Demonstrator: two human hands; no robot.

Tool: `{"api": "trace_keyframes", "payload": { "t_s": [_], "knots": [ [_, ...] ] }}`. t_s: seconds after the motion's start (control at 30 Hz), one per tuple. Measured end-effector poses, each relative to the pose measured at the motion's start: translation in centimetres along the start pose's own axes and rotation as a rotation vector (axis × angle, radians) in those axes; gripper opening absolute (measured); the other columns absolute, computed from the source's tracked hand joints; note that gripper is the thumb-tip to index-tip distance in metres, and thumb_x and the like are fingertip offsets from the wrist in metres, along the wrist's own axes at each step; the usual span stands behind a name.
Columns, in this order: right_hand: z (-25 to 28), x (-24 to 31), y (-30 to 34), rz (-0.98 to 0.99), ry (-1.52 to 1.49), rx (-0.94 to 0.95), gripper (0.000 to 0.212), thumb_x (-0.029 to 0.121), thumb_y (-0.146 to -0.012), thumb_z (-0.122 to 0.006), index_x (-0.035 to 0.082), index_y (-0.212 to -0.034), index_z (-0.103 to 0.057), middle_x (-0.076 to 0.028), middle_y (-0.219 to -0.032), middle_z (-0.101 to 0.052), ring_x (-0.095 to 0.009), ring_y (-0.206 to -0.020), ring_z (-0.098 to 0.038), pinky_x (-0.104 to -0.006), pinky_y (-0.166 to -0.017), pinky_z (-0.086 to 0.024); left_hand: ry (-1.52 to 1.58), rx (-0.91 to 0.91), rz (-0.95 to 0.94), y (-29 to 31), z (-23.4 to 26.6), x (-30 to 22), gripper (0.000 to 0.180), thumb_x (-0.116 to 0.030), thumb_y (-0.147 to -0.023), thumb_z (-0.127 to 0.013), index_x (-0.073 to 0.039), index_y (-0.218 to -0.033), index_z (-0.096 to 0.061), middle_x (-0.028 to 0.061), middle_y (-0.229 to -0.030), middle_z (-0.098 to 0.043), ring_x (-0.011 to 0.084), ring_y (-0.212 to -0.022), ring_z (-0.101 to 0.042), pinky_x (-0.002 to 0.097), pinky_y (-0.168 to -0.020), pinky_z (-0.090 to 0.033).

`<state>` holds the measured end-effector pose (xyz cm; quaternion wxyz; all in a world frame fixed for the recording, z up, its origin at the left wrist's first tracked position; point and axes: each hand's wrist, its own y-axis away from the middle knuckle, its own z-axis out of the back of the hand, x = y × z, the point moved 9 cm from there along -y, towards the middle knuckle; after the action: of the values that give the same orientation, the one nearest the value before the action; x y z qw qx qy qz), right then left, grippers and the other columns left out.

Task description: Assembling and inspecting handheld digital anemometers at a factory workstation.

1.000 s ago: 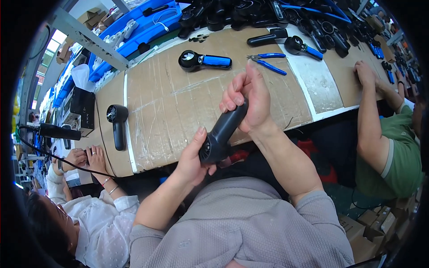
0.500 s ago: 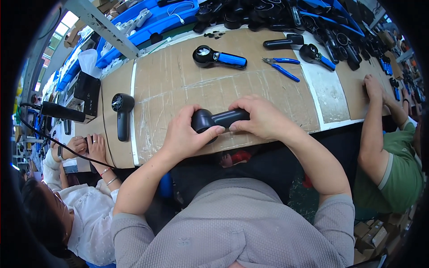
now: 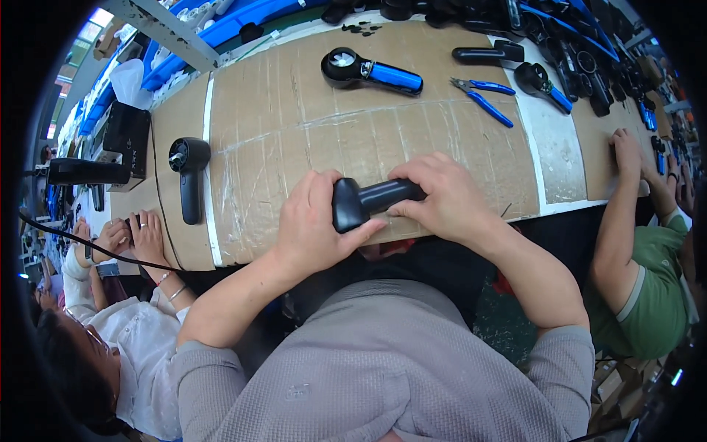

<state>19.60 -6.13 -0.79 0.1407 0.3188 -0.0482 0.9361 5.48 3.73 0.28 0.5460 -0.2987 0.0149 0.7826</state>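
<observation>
The black handheld device [image 3: 372,200] is held level at the near edge of the cardboard-covered bench [image 3: 280,125] (left hand [image 3: 318,225] wrapped round its head, right hand [image 3: 442,197] closed over its handle), so a slackened grip could drop it into the lap.

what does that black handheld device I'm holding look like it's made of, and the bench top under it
Black handheld device: apparently moulded plastic, matte with a soft sheen along its handle. Bench top: looks like brown cardboard sheets covered in clear tape, judging by glossy wrinkled strips and seams.
</observation>
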Motion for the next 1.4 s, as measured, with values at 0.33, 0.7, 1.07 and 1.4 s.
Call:
{"api": "trace_keyframes", "payload": {
  "t_s": [0.33, 0.7, 1.07, 1.4],
  "knots": [
    [-0.3, 0.4, 0.8, 0.344, -0.076, -0.221, 0.046, 0.019, -0.08, -0.086, 0.007, -0.121, -0.07, -0.011, -0.11, -0.072, -0.029, -0.103, -0.065, -0.0386, -0.093, -0.052, 0.561, 0.462, 0.718, -1.3, -1.8, 5.2, 0.065, -0.052, -0.085, -0.081, 0.008, -0.107, -0.067, 0.0222, -0.102, -0.071, 0.0319, -0.082, -0.071, 0.038, -0.074, -0.059],
    [0.0, -0.2, -0.3, 0.176, -0.132, -0.067, 0.042, 0.025, -0.089, -0.079, 0.006, -0.124, -0.069, -0.012, -0.114, -0.068, -0.03, -0.102, -0.065, -0.039, -0.092, -0.052, 0.049, 0.19, 0.02, -4.3, 1.6, 2.6, 0.045, -0.04, -0.087, -0.08, -0.004, -0.113, -0.073, 0.0147, -0.116, -0.07, 0.03, -0.101, -0.069, 0.0383, -0.089, -0.058],
    [-0.1, -1.0, -0.4, 0.195, -0.03, -0.168, 0.034, 0.025, -0.092, -0.077, 0.006, -0.12, -0.074, -0.01, -0.11, -0.067, -0.027, -0.097, -0.062, -0.036, -0.089, -0.052, -0.083, 0.146, -0.179, -4.1, 0.0, -0.3, 0.041, -0.025, -0.082, -0.083, -0.007, -0.117, -0.072, 0.0122, -0.127, -0.065, 0.0283, -0.109, -0.065, 0.0375, -0.094, -0.055],
    [0.1, 1.0, 1.0, 0.426, 0.17, -0.47, 0.035, 0.021, -0.089, -0.078, 0.005, -0.119, -0.073, -0.007, -0.112, -0.067, -0.022, -0.095, -0.06, -0.0313, -0.086, -0.051, -0.099, -0.005, -0.315, -3.7, -0.2, -1.2, 0.039, -0.02, -0.083, -0.083, -0.007, -0.118, -0.073, 0.0107, -0.126, -0.068, 0.0288, -0.108, -0.065, 0.0372, -0.095, -0.055]
  ]
}}
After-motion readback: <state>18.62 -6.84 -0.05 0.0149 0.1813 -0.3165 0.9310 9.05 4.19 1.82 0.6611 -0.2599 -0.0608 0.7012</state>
